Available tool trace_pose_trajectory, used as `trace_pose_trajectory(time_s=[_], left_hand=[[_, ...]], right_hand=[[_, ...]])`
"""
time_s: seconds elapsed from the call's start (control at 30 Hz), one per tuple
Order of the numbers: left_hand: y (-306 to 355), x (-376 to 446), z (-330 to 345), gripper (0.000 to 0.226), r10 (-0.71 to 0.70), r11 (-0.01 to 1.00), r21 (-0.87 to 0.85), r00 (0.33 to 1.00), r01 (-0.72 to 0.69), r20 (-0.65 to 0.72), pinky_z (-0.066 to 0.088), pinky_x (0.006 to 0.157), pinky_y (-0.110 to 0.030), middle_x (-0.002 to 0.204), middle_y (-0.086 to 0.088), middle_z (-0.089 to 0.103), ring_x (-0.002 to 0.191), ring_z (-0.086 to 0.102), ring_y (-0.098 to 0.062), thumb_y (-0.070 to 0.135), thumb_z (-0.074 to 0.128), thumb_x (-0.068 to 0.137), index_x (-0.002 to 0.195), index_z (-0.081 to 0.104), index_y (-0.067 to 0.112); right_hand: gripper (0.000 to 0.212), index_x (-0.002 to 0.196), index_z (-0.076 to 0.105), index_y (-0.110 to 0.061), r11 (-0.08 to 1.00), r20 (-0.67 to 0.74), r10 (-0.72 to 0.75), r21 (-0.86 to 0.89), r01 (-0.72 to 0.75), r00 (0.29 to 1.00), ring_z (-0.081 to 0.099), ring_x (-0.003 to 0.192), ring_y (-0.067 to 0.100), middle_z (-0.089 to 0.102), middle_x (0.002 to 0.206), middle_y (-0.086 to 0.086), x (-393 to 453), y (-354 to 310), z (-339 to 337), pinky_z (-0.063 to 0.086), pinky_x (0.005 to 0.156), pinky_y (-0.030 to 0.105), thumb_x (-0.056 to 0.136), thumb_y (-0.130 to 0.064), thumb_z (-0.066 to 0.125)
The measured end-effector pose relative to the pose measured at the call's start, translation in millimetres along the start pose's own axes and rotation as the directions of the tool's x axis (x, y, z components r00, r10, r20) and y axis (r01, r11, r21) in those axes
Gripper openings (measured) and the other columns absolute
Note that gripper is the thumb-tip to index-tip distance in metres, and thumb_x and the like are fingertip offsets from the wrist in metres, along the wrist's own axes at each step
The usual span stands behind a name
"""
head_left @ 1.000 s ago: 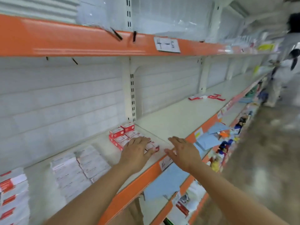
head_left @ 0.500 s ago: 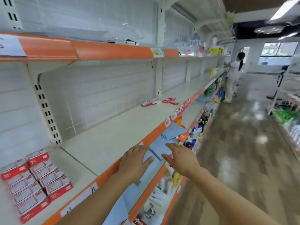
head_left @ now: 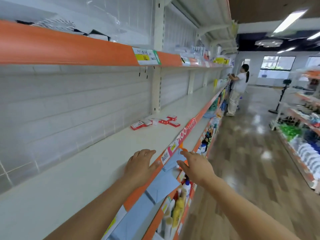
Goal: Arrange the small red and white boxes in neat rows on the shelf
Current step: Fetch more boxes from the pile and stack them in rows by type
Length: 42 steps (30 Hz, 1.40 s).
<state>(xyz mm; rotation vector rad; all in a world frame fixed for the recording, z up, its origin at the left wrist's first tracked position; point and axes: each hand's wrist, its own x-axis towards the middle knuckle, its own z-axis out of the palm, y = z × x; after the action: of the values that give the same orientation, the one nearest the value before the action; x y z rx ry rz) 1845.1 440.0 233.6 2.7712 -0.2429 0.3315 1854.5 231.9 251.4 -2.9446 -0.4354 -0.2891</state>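
Several small red and white boxes (head_left: 155,122) lie scattered on the white shelf (head_left: 97,163), further along it near an upright post. My left hand (head_left: 141,164) hovers over the shelf's front edge, fingers relaxed and holding nothing. My right hand (head_left: 196,166) is stretched out past the orange shelf rim, fingers straight, also holding nothing. Both hands are well short of the boxes. The arranged boxes seen earlier are out of view.
An orange shelf (head_left: 72,49) hangs overhead. Blue packets (head_left: 161,182) and bottles (head_left: 179,207) fill the lower shelves. A person (head_left: 237,89) stands at the shelf far down the aisle. A tripod (head_left: 281,97) and another stocked rack (head_left: 304,135) stand on the right.
The view has swung right along the shelf. The stacked boxes have left the frame, and the scattered boxes are nearer. Both hands have come off the stack and moved along the shelf edge.
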Motion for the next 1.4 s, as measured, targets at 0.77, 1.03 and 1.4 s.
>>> trace_pose_trajectory(time_s=[0.77, 1.03, 1.4], left_hand=[[-39.1, 209.4, 64.0, 0.057, -0.459, 0.881, 0.082, 0.884, 0.466, -0.092, 0.024, 0.113, -0.031, 0.155, 0.002, 0.023, 0.140, 0.024, -0.017, 0.046, 0.041, 0.097, 0.148, 0.025, 0.026], [-88.7, 255.0, 66.6, 0.060, -0.509, 0.850, 0.075, 0.849, 0.522, -0.141, 0.026, 0.112, -0.032, 0.156, 0.002, 0.017, 0.141, 0.020, -0.020, 0.039, 0.045, 0.097, 0.149, 0.019, 0.024], [-120.4, 298.0, 77.2, 0.058, -0.553, 0.825, 0.063, 0.825, 0.562, -0.119, 0.025, 0.113, -0.034, 0.153, 0.004, 0.028, 0.141, 0.023, -0.017, 0.031, 0.050, 0.094, 0.146, 0.027, 0.023]], right_hand=[[0.049, 0.143, 0.035, -0.022, 0.862, 0.050, -0.471, 0.239, 0.447, 0.881, 0.048, 0.122, 0.022, 0.048, 0.137, 0.003, 297.0, 57.2, 68.2, 0.045, 0.092, 0.035, 0.099, -0.041, 0.039], [0.043, 0.136, 0.041, -0.016, 0.822, 0.038, -0.534, 0.255, 0.508, 0.845, 0.048, 0.120, 0.023, 0.049, 0.134, 0.006, 363.4, 20.2, 92.6, 0.045, 0.090, 0.034, 0.098, -0.035, 0.041], [0.047, 0.131, 0.043, -0.011, 0.869, 0.072, -0.478, 0.179, 0.461, 0.875, 0.044, 0.117, 0.026, 0.055, 0.123, 0.010, 414.6, -9.1, 108.9, 0.042, 0.087, 0.035, 0.097, -0.043, 0.040]])
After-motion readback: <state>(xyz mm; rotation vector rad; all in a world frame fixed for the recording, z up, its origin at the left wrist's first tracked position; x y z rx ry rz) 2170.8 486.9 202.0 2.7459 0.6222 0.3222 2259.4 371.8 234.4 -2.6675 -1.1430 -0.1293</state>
